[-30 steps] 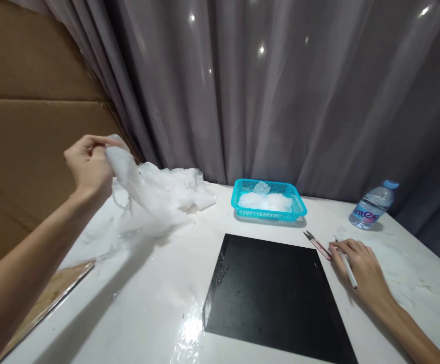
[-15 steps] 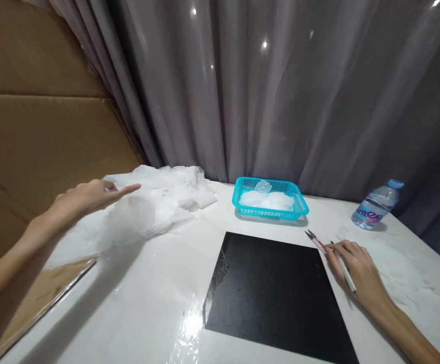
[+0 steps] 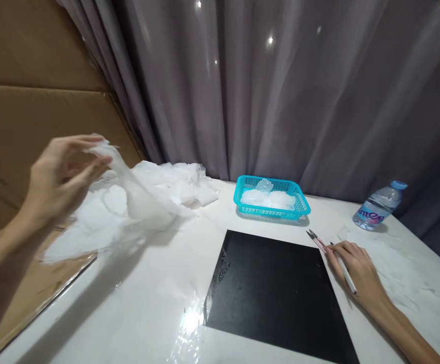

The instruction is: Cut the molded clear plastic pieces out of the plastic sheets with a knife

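Left hand [image 3: 62, 174], middle left, pinches white sheet [image 3: 138, 199]; likely lift step, next needs steady grip. Right hand [image 3: 360, 270], lower right, holds pen [image 3: 346, 275].

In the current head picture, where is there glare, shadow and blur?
Head view: bright glare on the white table, beside the black board; head view: long shadow below the left arm; head view: left hand slightly blurred, right hand sharper.

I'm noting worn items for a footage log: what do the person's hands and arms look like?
The left hand and right hand are bare, with no gloves, rings or watch visible. No sleeve shows on the left forearm or right forearm.
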`<state>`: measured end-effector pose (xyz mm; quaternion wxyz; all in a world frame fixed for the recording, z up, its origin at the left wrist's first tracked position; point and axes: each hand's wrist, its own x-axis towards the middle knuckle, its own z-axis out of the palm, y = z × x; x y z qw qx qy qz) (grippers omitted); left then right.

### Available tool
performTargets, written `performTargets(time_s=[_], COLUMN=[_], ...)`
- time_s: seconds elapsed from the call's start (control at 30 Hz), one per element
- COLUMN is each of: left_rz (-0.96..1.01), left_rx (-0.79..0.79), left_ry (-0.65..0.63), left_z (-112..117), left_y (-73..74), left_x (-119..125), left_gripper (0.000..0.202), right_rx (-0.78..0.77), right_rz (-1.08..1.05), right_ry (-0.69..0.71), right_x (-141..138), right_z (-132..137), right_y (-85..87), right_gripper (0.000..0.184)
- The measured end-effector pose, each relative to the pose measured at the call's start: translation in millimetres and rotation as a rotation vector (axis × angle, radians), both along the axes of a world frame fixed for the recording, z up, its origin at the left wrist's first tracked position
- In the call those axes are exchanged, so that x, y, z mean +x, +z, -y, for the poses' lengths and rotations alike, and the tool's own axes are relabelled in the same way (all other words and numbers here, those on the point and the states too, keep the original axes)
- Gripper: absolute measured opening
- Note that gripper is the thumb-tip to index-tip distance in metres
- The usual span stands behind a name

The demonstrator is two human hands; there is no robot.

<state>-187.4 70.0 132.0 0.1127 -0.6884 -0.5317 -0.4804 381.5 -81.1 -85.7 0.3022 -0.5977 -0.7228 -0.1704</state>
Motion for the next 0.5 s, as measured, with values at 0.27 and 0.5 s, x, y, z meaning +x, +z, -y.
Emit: performTargets(time_s=[0.27, 0.5], left_rz=[-0.251, -0.602], left_rx=[-0.159, -0.781], left_ry=[0.211, 0.448], left_z=[-12.6, -62.3], left_y=[-3.6, -20.2], left_x=[-16.1, -24.3], left_gripper=[0.043, 0.066], right_rx=[0.02, -0.014], right_rz=[0.001, -0.007], right_ry=[0.058, 0.066], right_x=[-3.2, -4.4], right_z=[1.2, -0.5], right_y=[6.4, 8.1], right_gripper=[0.027, 0.03])
